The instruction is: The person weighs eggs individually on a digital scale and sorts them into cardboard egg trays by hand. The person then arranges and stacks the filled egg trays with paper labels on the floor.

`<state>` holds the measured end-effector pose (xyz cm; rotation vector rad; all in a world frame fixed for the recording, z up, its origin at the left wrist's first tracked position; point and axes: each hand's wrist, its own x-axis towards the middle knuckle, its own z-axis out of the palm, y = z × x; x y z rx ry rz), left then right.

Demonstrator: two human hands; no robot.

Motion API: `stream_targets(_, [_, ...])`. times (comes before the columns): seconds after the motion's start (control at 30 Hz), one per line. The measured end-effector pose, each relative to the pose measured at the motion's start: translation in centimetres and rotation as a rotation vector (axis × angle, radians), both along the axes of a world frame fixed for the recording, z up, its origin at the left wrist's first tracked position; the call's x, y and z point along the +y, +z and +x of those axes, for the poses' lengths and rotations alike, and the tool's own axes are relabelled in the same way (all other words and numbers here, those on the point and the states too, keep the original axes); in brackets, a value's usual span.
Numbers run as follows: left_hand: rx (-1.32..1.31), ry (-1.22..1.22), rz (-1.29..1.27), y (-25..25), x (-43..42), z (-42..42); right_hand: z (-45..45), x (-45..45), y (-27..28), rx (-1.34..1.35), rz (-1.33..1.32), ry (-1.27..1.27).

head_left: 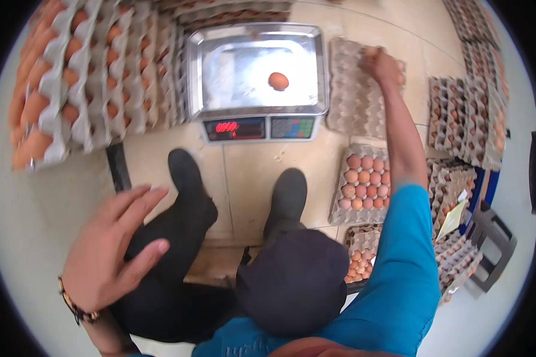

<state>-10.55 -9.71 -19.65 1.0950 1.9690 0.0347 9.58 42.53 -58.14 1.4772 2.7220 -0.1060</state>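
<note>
My left hand [104,253] hangs in the air over my left leg, fingers stretched out and thumb apart, holding nothing. My right hand [382,66] reaches over a cardboard egg tray [352,89] right of the scale. Its fingers are curled closed, and what they hold, if anything, is hidden. Most cups visible in that tray have no egg; a few eggs [401,72] show along its right side, partly behind the hand. On the metal pan of the scale [232,71] lies a single brown egg [278,81]. The scale's red display [227,127] is lit, its digits blurred.
Tall stacks of filled egg trays [95,77] stand left of the scale. Nearer me on the right lies a tray of brown eggs [366,181]. More stacked trays [464,116] line the far right, near a grey plastic handle [495,247]. My boots [289,196] rest on floor tiles.
</note>
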Motion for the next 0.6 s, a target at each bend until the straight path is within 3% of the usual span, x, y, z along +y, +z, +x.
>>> stream_targets(0.03, [0.004, 0.013, 0.008, 0.2, -0.5, 0.1, 0.1, -0.9, -0.7, 0.213, 0.018, -0.131])
stream_targets(0.13, [0.034, -0.003, 0.103, 0.6, -0.8, 0.4, 1.5, -5.7, 1.2, 0.953, -0.682, -0.332])
stream_targets(0.2, [0.038, -0.025, 0.135, 0.7, -1.0, 0.6, 0.2, -11.1, 2.9, 1.106, -0.809, -0.299])
stream_targets(0.27, [0.036, -0.057, 0.168, 0.6, -1.3, 0.7, -2.3, -15.4, 5.1, 0.940, -0.767, -0.226])
stream_targets(0.33, [0.029, -0.078, 0.198, 0.2, -1.6, 0.7, -4.4, -17.1, 3.0, 0.920, -0.573, 0.072])
stream_targets(0.37, [0.041, -0.093, 0.233, -0.1, -1.9, 0.7, -5.5, -19.4, 6.3, 0.794, -0.594, 0.038])
stream_targets(0.43, [0.059, -0.118, 0.305, -0.5, -2.2, 0.6, -7.0, -20.2, 5.9, 0.535, -0.493, 0.033])
stream_targets(0.6, [-0.003, -0.086, 0.209, 0.1, -2.5, 0.2, -7.0, -20.3, 5.7, 0.511, -0.415, 0.053])
